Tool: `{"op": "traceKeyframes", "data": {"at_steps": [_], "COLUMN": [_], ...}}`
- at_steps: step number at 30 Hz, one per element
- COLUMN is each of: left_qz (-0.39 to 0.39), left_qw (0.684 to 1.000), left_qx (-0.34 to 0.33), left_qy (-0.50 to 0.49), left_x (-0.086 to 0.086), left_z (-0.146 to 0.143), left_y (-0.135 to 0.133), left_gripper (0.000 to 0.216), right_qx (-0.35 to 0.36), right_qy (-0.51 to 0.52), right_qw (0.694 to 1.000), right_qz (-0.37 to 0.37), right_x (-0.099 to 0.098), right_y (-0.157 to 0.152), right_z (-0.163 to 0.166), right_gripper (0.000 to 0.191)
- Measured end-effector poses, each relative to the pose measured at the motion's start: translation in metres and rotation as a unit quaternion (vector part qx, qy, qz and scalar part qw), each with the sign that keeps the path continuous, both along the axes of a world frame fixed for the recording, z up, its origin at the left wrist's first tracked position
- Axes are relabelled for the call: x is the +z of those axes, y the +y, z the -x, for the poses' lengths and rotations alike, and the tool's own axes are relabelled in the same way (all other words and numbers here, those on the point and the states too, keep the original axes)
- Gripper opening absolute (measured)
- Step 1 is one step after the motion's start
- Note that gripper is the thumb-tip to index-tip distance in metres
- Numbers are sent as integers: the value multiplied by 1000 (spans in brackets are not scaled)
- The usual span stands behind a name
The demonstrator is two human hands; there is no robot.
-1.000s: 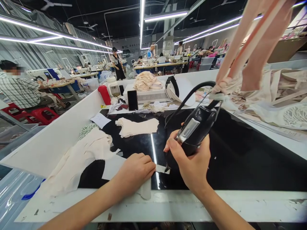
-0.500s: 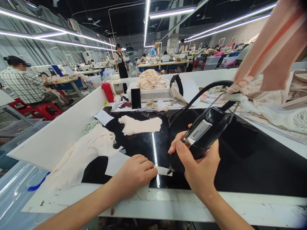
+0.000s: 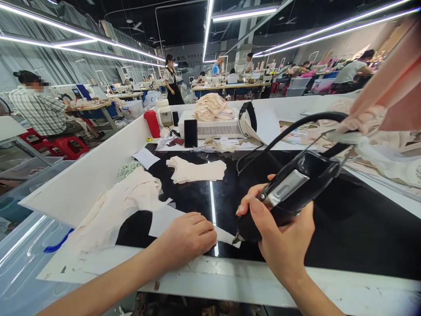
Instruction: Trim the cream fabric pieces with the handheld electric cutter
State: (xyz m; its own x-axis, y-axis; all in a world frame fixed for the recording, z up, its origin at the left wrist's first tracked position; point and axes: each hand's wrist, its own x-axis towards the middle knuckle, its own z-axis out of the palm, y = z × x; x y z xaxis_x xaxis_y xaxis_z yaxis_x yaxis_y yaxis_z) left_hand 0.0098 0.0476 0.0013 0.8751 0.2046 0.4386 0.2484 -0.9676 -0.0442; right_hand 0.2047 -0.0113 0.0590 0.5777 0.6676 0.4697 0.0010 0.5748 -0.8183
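Observation:
My right hand is wrapped around a black corded hand tool with a silver plate on its side. Its small metal tip points down and left, at the end of a thin white piece on the black tabletop. My left hand rests on that piece with its fingers curled and pressed down, hiding its middle. The wider part of the piece shows to the left of my hand. Peach fabric is tied around the tool's cord end.
Pale cut fabric pieces lie stacked farther back, and more fabric is piled at left. A phone leans on a white box bearing folded fabric. The cord arches across the right side. Several people work beyond the partition.
My view has shifted slightly. The tool and my right hand have moved a little right and down, with the tip staying at the end of the white piece. My left hand stays pressed down.

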Motion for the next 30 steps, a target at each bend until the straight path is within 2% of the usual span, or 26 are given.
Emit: {"op": "traceKeyframes", "data": {"at_steps": [6, 11, 22, 30], "left_qz": [42, 73, 102, 132], "left_qw": [999, 996, 988, 984], "left_qx": [15, 49, 111, 103], "left_qy": [-6, -1, 34, 62], "left_x": [8, 4, 7, 11], "left_z": [-1, -2, -1, 3], "left_y": [-6, -13, -26, -26], "left_gripper": [27, 32, 15, 9], "right_qx": [13, 17, 4, 5], "right_qy": [8, -9, -1, 0], "right_qw": [1000, 1000, 1000, 1000], "right_qz": [1, 2, 8, 10], "right_x": [0, -1, -2, 1], "right_y": [-4, -7, -8, -9], "right_z": [0, -2, -3, -3], "right_gripper": [44, 38, 45, 47]}}
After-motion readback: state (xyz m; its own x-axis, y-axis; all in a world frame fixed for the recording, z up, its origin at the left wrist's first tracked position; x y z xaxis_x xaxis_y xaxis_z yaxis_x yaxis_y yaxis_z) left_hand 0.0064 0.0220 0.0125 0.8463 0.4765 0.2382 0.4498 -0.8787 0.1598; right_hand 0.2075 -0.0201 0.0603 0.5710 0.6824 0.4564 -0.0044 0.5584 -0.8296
